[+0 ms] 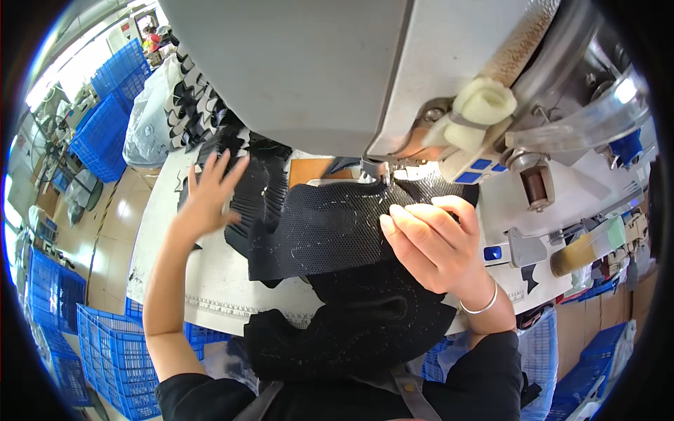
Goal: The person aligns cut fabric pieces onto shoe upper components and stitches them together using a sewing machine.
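Observation:
A black mesh fabric piece point(323, 224) lies under the sewing machine point(295, 70), its far edge by the lit presser foot point(385, 172). My right hand point(435, 242) is over the mesh's right part, fingers curled together just on the near side of the foot. Whatever those fingertips pinch, if anything, is too small to make out. To the left, my left hand point(210, 196) is spread with nothing in it, above or beside a pile of ribbed black pieces point(263, 186); contact cannot be told. More black fabric point(351, 337) drapes over the table's near edge toward my lap, with pale thread bits on it.
The white table point(210, 281) has a ruler strip point(217, 306) near its front edge. Layered black cut pieces point(193, 91) stand at the far left, beside a filled plastic bag point(151, 119). Blue crates point(116, 358) stand around the table. A thread spool point(537, 186) sits right of the needle area.

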{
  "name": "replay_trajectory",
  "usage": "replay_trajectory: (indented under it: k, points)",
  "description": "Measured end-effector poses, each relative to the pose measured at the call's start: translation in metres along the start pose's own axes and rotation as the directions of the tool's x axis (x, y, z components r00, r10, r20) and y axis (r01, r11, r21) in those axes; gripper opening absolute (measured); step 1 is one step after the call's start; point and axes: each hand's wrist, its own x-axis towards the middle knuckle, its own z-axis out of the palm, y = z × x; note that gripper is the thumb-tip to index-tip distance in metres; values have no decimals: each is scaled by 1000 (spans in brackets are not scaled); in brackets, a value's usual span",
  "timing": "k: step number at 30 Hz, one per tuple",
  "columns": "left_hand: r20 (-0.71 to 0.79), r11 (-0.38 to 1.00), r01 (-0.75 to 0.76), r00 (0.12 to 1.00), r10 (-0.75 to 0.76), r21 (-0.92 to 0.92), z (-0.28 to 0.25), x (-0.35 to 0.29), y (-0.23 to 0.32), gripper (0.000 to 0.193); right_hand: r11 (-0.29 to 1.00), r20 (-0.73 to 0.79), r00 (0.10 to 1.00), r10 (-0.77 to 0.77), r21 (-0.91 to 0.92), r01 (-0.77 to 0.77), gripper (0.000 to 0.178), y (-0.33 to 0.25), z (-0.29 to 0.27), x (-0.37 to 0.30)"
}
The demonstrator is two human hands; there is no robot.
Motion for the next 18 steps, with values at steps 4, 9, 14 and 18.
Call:
replay_trajectory:
  k: [4,9,14,18]
  points:
    - [69,942,-214,969,239,-259,45,-32,-14,99,996,-30,999,32,83,-29,10,-1,3,2]
    - [-221,880,-290,950,219,-376,73,-43,-16,70,995,-57,998,34,92,-29,12,2,3,-1]
    - [-75,734,4,994,-74,-679,65,-46,-12,48,994,7,994,112,4,-112,21,-6,-3,7]
    - [20,719,62,998,-67,-692,58,-40,-17,49,951,90,957,277,-168,-259,26,-28,-2,4]
